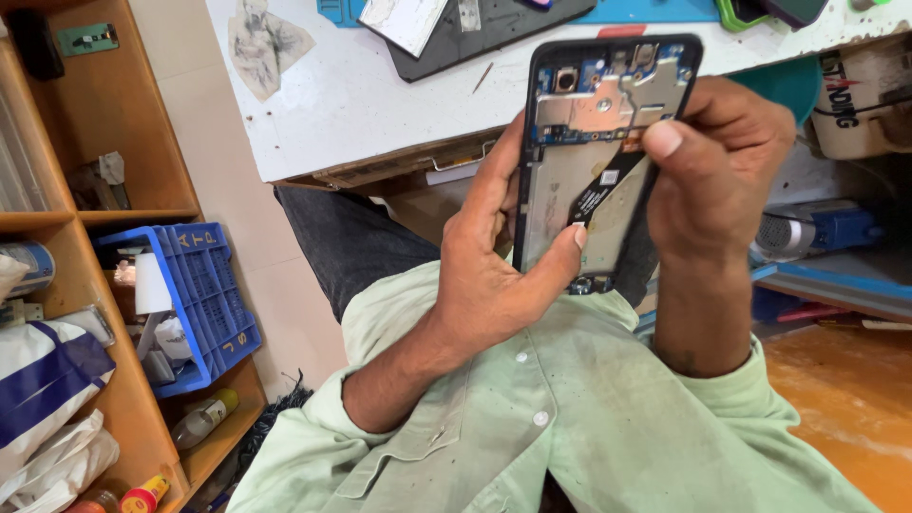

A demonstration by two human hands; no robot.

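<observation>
Left hand (494, 275) grips the opened phone (603, 157) upright; right hand (717, 171) pinches its upper edge

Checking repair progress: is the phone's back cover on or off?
Off. The phone shows its bare metal shield, circuit board and black flex cable, held between the left hand and right hand.

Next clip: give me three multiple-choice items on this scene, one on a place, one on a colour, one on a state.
1. Where is the crate?
A. on the wooden shelf
B. on the white table
C. on the person's lap

2. What colour is the shirt?
A. red
B. light green
C. black

3. How is the phone?
A. back cover on
B. back off, circuit board showing
C. lying flat on the table

Answers: 1 A, it sits in the shelf at the left. 2 B, the cloth is pale green. 3 B, the left hand holds it up, the right hand is on its bare insides.
</observation>
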